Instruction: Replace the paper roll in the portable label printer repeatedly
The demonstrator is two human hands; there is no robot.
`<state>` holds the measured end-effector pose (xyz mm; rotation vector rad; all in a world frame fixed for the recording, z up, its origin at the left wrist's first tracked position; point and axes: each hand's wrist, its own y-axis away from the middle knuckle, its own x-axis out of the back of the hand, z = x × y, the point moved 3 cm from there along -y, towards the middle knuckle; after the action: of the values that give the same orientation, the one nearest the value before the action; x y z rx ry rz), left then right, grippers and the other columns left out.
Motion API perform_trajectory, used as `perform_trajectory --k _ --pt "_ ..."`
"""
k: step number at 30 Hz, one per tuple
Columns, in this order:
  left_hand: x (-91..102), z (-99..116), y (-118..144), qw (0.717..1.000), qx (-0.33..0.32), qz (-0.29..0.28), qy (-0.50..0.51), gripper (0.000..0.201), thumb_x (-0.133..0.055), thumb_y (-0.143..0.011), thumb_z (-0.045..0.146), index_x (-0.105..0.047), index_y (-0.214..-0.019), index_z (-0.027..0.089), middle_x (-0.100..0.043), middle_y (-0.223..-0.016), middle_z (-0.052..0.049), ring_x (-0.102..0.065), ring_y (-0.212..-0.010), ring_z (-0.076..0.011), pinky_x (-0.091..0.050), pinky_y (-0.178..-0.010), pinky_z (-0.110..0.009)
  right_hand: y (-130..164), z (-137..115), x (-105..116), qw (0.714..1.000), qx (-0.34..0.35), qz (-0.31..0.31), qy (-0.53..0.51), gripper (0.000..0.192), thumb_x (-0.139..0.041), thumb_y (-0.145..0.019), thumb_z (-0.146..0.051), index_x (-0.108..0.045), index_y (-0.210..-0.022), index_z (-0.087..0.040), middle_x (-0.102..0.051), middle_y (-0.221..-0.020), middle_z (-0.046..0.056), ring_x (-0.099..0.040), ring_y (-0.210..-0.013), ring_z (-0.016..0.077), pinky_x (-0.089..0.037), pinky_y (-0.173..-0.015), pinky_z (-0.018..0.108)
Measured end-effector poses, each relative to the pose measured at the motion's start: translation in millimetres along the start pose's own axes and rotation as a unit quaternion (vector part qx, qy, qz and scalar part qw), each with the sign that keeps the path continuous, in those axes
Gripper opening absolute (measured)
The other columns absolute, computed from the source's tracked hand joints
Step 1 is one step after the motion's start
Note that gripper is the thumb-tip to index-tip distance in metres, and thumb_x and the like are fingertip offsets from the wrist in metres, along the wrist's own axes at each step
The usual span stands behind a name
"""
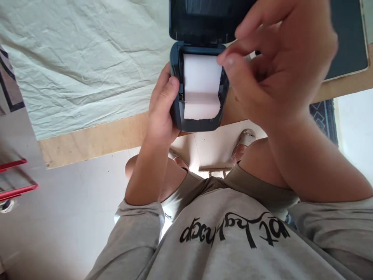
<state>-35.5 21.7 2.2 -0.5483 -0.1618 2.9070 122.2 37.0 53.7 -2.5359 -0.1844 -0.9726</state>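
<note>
A dark, hand-sized portable receipt printer point(176, 112) is held over the table's front edge, its black lid point(201, 25) swung up and away. Inside lies a white paper roll point(202, 74), with a loose torn end point(201, 111) hanging over the front. My left hand point(163, 101) grips the printer from the left, thumb along its side. Just at the upper right edge of the roll, the thumb and index finger of my right hand point(271, 58) come together in a pinch. Whether anything is between those fingertips is hidden.
A crumpled pale green cloth point(87, 58) covers the wooden table point(96, 132). At the right lies a dark flat panel point(348, 39). Red-edged racks point(19, 190) stand at the far left. My legs and a sandal point(247, 136) show beneath the table edge.
</note>
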Motion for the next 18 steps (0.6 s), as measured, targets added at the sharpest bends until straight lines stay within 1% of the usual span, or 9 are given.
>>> perform_trajectory --k 1,3,4,6,8,10,12,15,18 --pt "-2.2 0.9 0.8 1.0 0.0 0.002 -0.005 0.037 -0.042 -0.081 0.047 -0.054 -0.105 0.021 -0.059 -0.106 -0.006 -0.048 -0.113 -0.0268 -0.043 -0.091 -0.037 -0.4 -2.8 0.6 0.999 0.01 0.01 0.049 0.032 -0.038 -0.078 -0.039 -0.053 -0.099 -0.019 -0.052 -0.107 -0.004 -0.048 -0.067 -0.0013 -0.032 -0.063 0.019" --pt "-6.8 3.3 2.3 1.0 0.0 0.005 -0.013 0.035 -0.038 -0.083 0.043 -0.055 -0.102 0.018 -0.059 -0.101 -0.008 -0.046 -0.115 -0.0249 -0.042 -0.093 -0.036 -2.1 -7.5 0.4 0.993 0.023 -0.002 0.116 0.032 -0.039 -0.076 -0.041 -0.056 -0.096 -0.022 -0.057 -0.094 -0.006 -0.043 -0.06 -0.0001 -0.031 -0.066 0.022" --pt "-8.5 4.4 2.8 1.0 0.0 0.004 -0.018 0.035 -0.038 -0.084 0.042 -0.055 -0.101 0.017 -0.059 -0.099 -0.008 -0.046 -0.115 -0.0242 -0.041 -0.093 -0.036 -3.4 -9.2 0.2 0.99 0.027 -0.013 0.135 0.034 -0.039 -0.076 -0.043 -0.055 -0.098 -0.024 -0.058 -0.093 -0.008 -0.041 -0.059 0.0005 -0.031 -0.067 0.022" --pt "-9.5 5.5 3.2 0.999 0.003 0.003 -0.032 0.034 -0.038 -0.084 0.041 -0.055 -0.103 0.018 -0.058 -0.098 -0.007 -0.047 -0.113 -0.0229 -0.041 -0.093 -0.036 -5.8 -11.3 0.5 0.985 0.035 -0.022 0.165 0.034 -0.038 -0.076 -0.042 -0.051 -0.104 -0.027 -0.057 -0.096 -0.01 -0.038 -0.059 0.0006 -0.031 -0.07 0.023" --pt "-7.5 4.8 2.7 0.999 0.011 -0.001 -0.051 0.037 -0.04 -0.082 0.045 -0.055 -0.104 0.02 -0.058 -0.098 -0.007 -0.049 -0.109 -0.0224 -0.042 -0.091 -0.035 -7.0 -11.2 0.2 0.981 0.034 -0.027 0.19 0.03 -0.036 -0.077 -0.039 -0.05 -0.102 -0.028 -0.057 -0.094 -0.011 -0.04 -0.063 0.0015 -0.029 -0.069 0.021" --pt "-4.8 3.2 1.9 0.998 0.016 -0.004 -0.064 0.04 -0.043 -0.079 0.05 -0.055 -0.104 0.021 -0.058 -0.095 -0.007 -0.051 -0.103 -0.0222 -0.043 -0.089 -0.035 -6.9 -9.3 -1.2 0.976 0.02 -0.036 0.216 0.027 -0.035 -0.077 -0.036 -0.051 -0.098 -0.029 -0.057 -0.086 -0.008 -0.044 -0.068 0.0037 -0.025 -0.066 0.019" --pt "-3.1 1.7 1.0 0.998 0.018 0.002 -0.062 0.04 -0.044 -0.078 0.052 -0.056 -0.102 0.021 -0.057 -0.091 -0.007 -0.052 -0.101 -0.0225 -0.044 -0.087 -0.035 -6.1 -7.9 -3.0 0.972 0.004 -0.051 0.23 0.027 -0.036 -0.077 -0.035 -0.051 -0.099 -0.03 -0.058 -0.085 -0.008 -0.047 -0.073 0.0054 -0.023 -0.065 0.019" --pt "-4.8 1.4 0.1 0.999 0.014 0.01 -0.032 0.038 -0.041 -0.079 0.05 -0.057 -0.097 0.02 -0.057 -0.087 -0.007 -0.052 -0.102 -0.0234 -0.045 -0.084 -0.035 -5.4 -8.1 -4.3 0.972 -0.02 -0.075 0.222 0.034 -0.04 -0.076 -0.034 -0.047 -0.109 -0.033 -0.059 -0.093 -0.01 -0.046 -0.072 0.0049 -0.026 -0.069 0.021" --pt "-8.2 2.8 -0.1 1.0 0.012 0.012 -0.013 0.034 -0.04 -0.081 0.045 -0.057 -0.095 0.019 -0.055 -0.083 -0.007 -0.053 -0.1 -0.0222 -0.045 -0.085 -0.034 -5.8 -10.0 -4.4 0.973 -0.035 -0.098 0.207 0.036 -0.042 -0.076 -0.043 -0.048 -0.11 -0.032 -0.059 -0.094 -0.008 -0.044 -0.069 0.0052 -0.026 -0.07 0.023"
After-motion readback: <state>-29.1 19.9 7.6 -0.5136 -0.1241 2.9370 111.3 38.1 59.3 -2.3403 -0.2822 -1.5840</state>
